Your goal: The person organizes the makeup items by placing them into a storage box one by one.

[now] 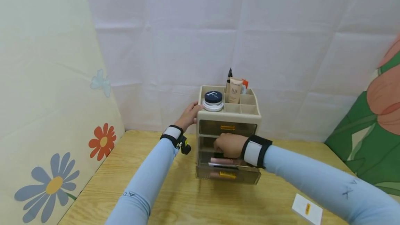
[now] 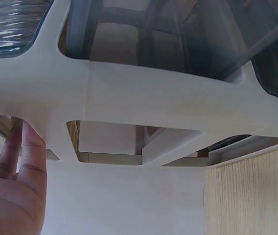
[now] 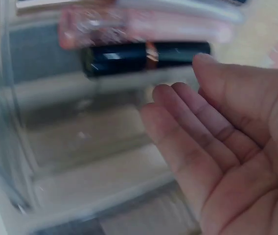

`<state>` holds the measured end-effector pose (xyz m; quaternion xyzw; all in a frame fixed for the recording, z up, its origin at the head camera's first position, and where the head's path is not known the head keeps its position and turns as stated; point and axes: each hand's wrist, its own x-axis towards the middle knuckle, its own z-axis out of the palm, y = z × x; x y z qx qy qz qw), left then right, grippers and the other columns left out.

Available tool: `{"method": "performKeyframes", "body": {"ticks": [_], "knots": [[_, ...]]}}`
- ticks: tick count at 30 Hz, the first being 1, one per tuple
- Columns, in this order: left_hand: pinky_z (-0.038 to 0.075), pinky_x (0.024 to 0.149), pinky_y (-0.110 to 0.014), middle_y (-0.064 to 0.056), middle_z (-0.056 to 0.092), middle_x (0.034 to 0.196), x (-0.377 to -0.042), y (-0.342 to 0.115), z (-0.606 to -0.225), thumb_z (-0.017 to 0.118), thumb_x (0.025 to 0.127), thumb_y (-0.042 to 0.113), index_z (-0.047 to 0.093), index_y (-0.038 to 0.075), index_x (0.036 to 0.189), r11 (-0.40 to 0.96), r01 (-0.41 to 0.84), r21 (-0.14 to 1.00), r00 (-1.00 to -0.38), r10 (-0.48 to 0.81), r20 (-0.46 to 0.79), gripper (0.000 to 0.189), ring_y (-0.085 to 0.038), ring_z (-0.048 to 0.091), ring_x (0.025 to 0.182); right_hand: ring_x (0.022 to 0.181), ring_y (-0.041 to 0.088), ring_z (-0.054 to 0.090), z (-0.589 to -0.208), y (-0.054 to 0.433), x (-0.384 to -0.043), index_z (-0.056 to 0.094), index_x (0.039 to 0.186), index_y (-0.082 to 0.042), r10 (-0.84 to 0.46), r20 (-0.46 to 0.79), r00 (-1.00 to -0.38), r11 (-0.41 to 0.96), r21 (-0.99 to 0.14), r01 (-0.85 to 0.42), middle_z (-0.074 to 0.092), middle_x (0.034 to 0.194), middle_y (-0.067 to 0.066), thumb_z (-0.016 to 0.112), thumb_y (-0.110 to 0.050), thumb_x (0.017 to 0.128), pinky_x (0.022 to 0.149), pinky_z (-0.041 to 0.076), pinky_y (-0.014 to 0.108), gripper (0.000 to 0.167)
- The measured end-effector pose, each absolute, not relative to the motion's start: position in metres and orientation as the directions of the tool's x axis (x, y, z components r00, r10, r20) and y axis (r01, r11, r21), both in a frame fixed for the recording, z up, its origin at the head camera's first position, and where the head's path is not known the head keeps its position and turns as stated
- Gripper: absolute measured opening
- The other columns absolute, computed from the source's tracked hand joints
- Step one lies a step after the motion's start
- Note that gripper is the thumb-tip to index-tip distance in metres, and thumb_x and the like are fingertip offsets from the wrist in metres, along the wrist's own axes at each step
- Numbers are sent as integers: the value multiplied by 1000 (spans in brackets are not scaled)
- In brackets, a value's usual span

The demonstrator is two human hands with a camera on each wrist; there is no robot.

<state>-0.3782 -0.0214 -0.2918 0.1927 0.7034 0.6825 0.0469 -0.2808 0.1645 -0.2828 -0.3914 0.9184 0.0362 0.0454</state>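
A cream cosmetics organizer [image 1: 229, 116] stands on the wooden table, with a smoky clear drawer [image 1: 203, 173] pulled out at its front. My left hand [image 1: 189, 115] rests against the organizer's left side; in the left wrist view its fingers [image 2: 33, 152] reach straight up at a side cut-out. Over the pulled-out drawer is my right hand [image 1: 230, 145], fingers loosely bent and nothing gripped. In the right wrist view its thumb tip overlaps the end of a black lipstick tube [image 3: 119, 59] with a gold band; contact is unclear. Beside that lies a pink tube [image 3: 183, 25].
On the organizer's top sit a dark-lidded round jar [image 1: 213, 96] over a white round case [image 1: 213, 106], and a BB cream tube [image 1: 235, 91] among other slim items. A white flat box [image 1: 307, 208] lies at the table's front right. White cloth hangs behind.
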Motion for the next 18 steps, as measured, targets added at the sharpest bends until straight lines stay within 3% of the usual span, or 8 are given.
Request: {"method": "performKeyframes", "body": {"ticks": [3, 6, 9, 14, 18], "knots": [[47, 93, -45, -17, 46, 140, -378, -21, -291, 45, 100, 38, 32, 10, 150, 0, 203, 979, -923, 334, 191, 59, -31, 52, 116, 60, 10, 52, -267, 165, -272, 69, 83, -6, -730, -93, -677, 678, 35, -735, 58, 67, -4, 69, 7, 80, 56, 46, 30, 13], [47, 93, -45, -17, 46, 141, -377, -22, -291, 45, 100, 38, 31, 10, 150, 5, 202, 979, -923, 335, 188, 59, -31, 52, 117, 74, 13, 60, -249, 168, -261, 71, 98, -5, -707, -87, -702, 702, 37, -711, 66, 83, 1, 71, 0, 83, 67, 51, 33, 16], [47, 93, -44, -18, 45, 141, -376, -22, -289, 46, 100, 38, 31, 10, 150, 1, 207, 978, -923, 332, 195, 59, -32, 51, 117, 90, 18, 63, -234, 174, -249, 69, 111, -5, -674, -57, -736, 735, 41, -676, 69, 100, 5, 75, -6, 83, 80, 52, 37, 28], [47, 93, -44, -17, 45, 141, -375, -22, -288, 46, 100, 38, 32, 9, 150, 3, 206, 979, -925, 328, 194, 59, -31, 51, 117, 86, 17, 64, -227, 190, -220, 69, 107, -7, -657, 112, -746, 754, 73, -653, 67, 98, 4, 78, -11, 82, 75, 54, 36, 27], [47, 93, -44, -16, 45, 141, -375, -22, -289, 45, 100, 39, 33, 10, 150, 8, 201, 980, -923, 336, 186, 58, -31, 51, 117, 74, 14, 62, -242, 201, -195, 67, 104, -5, -677, 320, -663, 730, 184, -658, 65, 91, 3, 81, -14, 79, 61, 53, 28, 29]]}}
